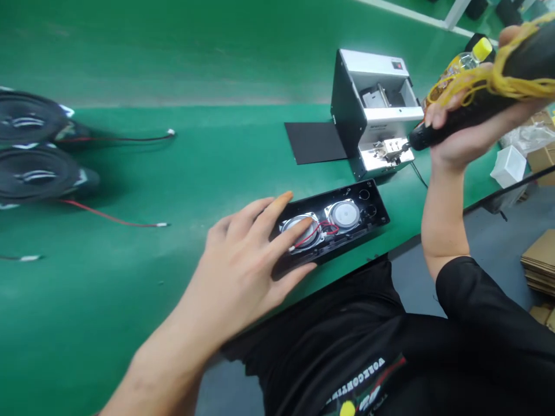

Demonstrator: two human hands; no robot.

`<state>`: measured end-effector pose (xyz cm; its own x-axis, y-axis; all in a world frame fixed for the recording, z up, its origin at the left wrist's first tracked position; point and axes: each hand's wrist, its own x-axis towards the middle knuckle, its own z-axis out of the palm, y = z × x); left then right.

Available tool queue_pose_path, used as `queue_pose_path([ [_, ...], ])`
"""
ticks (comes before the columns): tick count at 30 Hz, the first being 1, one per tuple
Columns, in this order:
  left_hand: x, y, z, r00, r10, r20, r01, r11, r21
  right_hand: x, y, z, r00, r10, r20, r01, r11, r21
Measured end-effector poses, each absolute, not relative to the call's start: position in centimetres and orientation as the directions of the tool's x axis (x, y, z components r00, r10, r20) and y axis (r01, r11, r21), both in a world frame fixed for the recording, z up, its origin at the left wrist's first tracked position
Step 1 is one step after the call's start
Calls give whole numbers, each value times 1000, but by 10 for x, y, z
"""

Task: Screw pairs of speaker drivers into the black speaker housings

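My left hand (243, 260) lies across the left end of a long black speaker housing (355, 231). Its thumb is along the near edge, other fingers reach the far edge, and the index finger rests over one of two round silver speaker drivers (346, 215). Red and dark wires with a white plug (292, 248) lie between the drivers. Raised at the right, my right hand (463, 124) is wrapped round a black electric screwdriver (477, 101) with yellow cord wound about it. The screwdriver's tip is at the front of a silver and black screw feeder (375, 115); exact contact is unclear.
Two large black speakers (32, 173) with trailing wires sit at the left of the green table (195, 162). A black mat (315, 143) lies beside the screw feeder. A yellow-capped bottle (466, 60), a white box (508, 166) and stacked cardboard (541, 257) are at the right.
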<state>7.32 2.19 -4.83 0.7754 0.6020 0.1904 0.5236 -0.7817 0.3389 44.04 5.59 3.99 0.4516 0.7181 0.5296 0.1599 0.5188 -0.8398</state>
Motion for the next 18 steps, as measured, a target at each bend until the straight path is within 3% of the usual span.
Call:
queue_pose_path([
  [2, 73, 22, -50, 765, 613, 198, 524, -771, 363, 425, 69, 31, 544, 576, 610, 309, 538, -784],
  [6, 74, 24, -50, 761, 616, 204, 509, -761, 403, 420, 78, 20, 546, 627, 556, 389, 398, -831],
  [10, 70, 29, -53, 771, 611, 181, 507, -760, 406, 428, 75, 17, 584, 559, 589, 279, 542, -792],
  [13, 66, 32, -55, 784, 603, 148, 511, -762, 398, 433, 71, 18, 449, 638, 625, 200, 610, -767],
  [15, 64, 33, -56, 793, 589, 153, 500, -774, 389, 433, 69, 20, 424, 671, 608, 256, 556, -791],
  [18, 64, 33, -56, 799, 579, 161, 490, -782, 385, 431, 70, 22, 513, 622, 592, 405, 433, -806],
])
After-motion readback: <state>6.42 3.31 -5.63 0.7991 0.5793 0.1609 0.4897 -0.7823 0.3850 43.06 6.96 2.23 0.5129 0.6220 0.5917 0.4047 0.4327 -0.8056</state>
